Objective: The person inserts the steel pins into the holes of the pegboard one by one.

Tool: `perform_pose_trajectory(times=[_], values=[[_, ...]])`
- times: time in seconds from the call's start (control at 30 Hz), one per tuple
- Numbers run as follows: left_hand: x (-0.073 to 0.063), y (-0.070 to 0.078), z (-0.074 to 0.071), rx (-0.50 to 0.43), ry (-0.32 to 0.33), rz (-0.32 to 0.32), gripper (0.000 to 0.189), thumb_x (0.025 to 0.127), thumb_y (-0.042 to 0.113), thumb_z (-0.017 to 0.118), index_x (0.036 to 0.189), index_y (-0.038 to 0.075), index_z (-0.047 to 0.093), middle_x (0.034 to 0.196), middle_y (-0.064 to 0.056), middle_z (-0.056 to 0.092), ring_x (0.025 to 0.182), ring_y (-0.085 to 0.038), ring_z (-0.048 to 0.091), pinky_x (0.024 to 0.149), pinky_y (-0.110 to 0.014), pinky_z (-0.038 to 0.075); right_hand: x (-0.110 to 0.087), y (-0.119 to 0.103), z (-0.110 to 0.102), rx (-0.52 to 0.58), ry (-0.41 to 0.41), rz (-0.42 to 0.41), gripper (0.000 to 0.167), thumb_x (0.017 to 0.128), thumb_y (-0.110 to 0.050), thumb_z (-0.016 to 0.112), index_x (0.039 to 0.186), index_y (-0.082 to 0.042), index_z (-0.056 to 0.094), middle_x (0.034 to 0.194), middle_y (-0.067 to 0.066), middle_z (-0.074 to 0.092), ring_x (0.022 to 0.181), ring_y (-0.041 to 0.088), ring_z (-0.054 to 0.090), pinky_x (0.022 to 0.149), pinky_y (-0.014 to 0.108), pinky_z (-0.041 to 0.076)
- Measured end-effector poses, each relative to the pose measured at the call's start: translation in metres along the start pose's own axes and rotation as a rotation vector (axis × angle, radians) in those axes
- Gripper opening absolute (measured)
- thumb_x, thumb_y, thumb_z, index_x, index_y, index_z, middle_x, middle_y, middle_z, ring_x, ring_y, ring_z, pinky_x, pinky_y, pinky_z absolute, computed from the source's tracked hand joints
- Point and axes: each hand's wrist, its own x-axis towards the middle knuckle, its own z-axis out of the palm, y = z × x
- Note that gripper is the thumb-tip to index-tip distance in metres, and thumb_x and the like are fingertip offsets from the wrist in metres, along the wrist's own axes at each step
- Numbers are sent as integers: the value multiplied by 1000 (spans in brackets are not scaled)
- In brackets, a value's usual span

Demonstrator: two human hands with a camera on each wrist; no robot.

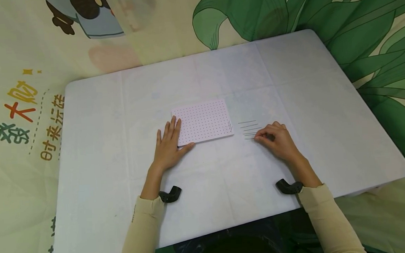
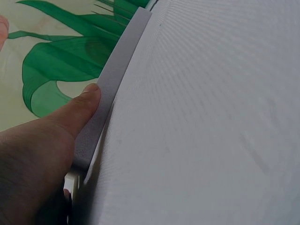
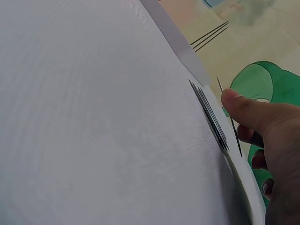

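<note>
A pale pink slab [image 1: 205, 120] with a grid of dark dots lies mid-table. My left hand [image 1: 168, 145] rests over its left end, fingers straight on top; the thumb [image 2: 89, 98] lies against its near side. Several thin dark needles [image 3: 210, 33] stand at the slab's right end. To the right of the slab, several more needles [image 1: 247, 122] lie roughly parallel on the tablecloth. Beside them, my right hand [image 1: 275, 138] pinches one needle [image 3: 233, 124] between thumb and fingers. In the right wrist view that needle leans close to the lying row.
A white cloth covers the table [image 1: 206, 191]. Black wrist devices [image 1: 170, 194] sit at both cuffs. Behind the table hangs a printed backdrop [image 1: 169, 25] with green leaves and lettering. The table's front edge runs close to the person's body.
</note>
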Motion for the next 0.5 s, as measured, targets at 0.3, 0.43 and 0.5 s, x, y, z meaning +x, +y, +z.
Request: perform_pose_trajectory(times=[0.3, 0.43, 0.5], values=[[0, 0, 1, 3, 4, 2, 93, 84, 64, 47, 150, 20, -1, 154, 3, -9, 140, -24, -5, 108, -48, -9, 18, -11, 1, -6, 57, 5, 9, 76, -3, 73, 83, -6, 69, 69, -2, 59, 66, 10, 34, 64, 29, 22], [0, 0, 0, 2, 2, 1, 93, 84, 64, 47, 150, 19, -1, 154, 3, -9, 140, -24, -5, 108, -48, -8, 29, -19, 3, 72, 99, -4, 9, 76, 1, 72, 83, -4, 68, 72, 2, 61, 67, 15, 37, 65, 28, 22], [0, 0, 0, 3, 1, -1, 93, 84, 64, 47, 150, 19, -1, 154, 3, -9, 140, -24, -4, 108, -48, -8, 35, -32, 2, 108, 119, -4, 9, 77, 4, 70, 84, -1, 67, 72, 6, 62, 67, 21, 38, 67, 25, 22]])
